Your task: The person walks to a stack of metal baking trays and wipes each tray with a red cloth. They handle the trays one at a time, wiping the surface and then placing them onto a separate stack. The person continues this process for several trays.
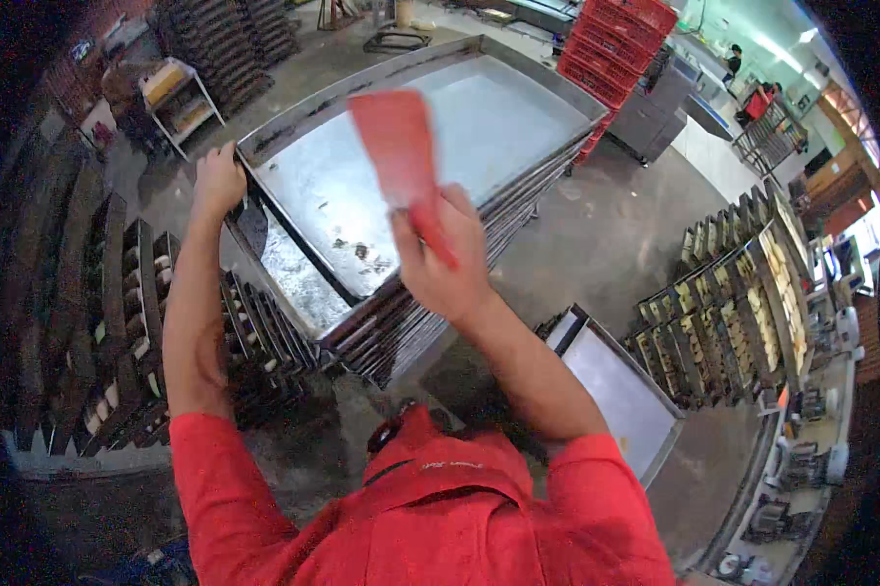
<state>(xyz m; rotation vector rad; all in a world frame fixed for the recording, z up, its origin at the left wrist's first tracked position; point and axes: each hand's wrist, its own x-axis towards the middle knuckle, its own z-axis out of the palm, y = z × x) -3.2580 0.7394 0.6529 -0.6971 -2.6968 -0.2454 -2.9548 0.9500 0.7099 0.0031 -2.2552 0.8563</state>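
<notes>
My right hand grips the handle of a red plastic spatula, its blurred wide blade raised over the top metal baking tray. My left hand holds that tray at its left corner, fingers over the rim. A few dark spots mark the tray's shiny bottom near its front. Below it lies a stack of trays. The top one sits offset, so a strip of the lower tray shows along its left side.
Racks with filled trays stand at left and right. Another tray is low at my right. Red plastic crates are stacked behind. A white cart stands back left. People are far off at upper right.
</notes>
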